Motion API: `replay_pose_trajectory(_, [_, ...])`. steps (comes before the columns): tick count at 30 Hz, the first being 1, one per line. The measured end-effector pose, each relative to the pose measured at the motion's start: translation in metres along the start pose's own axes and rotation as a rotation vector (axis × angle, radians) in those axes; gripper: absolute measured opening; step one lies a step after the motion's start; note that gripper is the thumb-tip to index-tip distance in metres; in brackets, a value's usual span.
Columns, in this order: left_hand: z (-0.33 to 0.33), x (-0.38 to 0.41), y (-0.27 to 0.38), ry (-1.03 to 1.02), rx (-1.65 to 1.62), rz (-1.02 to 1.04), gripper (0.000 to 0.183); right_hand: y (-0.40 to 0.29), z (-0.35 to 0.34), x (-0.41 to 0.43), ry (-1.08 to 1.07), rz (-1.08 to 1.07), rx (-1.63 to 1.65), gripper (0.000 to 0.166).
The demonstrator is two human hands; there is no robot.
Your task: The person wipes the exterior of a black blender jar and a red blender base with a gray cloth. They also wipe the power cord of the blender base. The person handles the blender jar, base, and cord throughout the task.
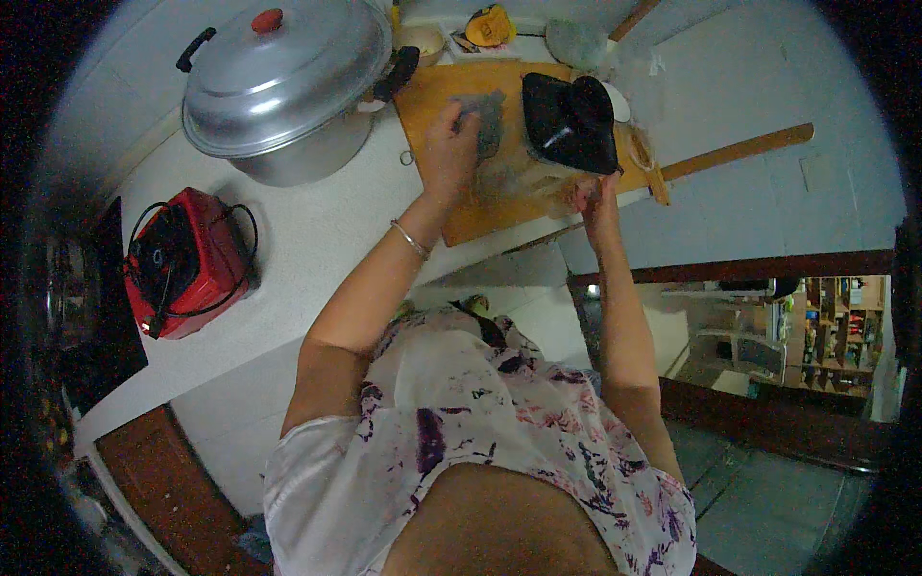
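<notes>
My left hand (454, 155) is over a wooden cutting board (461, 223), its fingers bent at a blurred grey thing (491, 122), perhaps a cloth. Whether the fingers grip that thing cannot be told. A glossy black container (558, 126) is tilted over the right part of the board. At its lower right corner, my right hand (599, 205) has its fingers pinched on the edge. A pale smear shows on the board between both hands.
A large lidded metal pot (288, 93) stands left of the board, and a red appliance with a black cord (209, 266) nearer me. Behind the board are a cut pumpkin (491, 27), a bowl (425, 43) and a translucent round thing (576, 43). A wooden strip (742, 151) lies at right.
</notes>
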State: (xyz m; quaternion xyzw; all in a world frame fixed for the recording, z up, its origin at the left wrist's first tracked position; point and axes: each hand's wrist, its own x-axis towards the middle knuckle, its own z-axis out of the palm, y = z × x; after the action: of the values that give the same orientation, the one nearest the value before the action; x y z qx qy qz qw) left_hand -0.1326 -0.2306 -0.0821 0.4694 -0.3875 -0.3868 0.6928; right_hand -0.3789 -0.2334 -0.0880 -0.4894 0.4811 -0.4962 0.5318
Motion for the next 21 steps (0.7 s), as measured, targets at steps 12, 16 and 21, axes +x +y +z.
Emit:
replay_pose_trajectory(12, [0.04,0.029,0.051,-0.242,0.351,0.675,0.017,0.01,0.01,0.017,0.169,0.021,-0.157,0.036])
replay_pose_trajectory(16, [0.039,0.012,0.056,-0.192,0.412,0.647,0.012,0.008,0.016,0.015,0.23,0.024,-0.194,0.037])
replay_pose_trajectory(21, [0.04,-0.008,0.051,-0.249,0.551,0.681,0.01,0.0,0.014,0.015,0.284,0.091,-0.16,0.041])
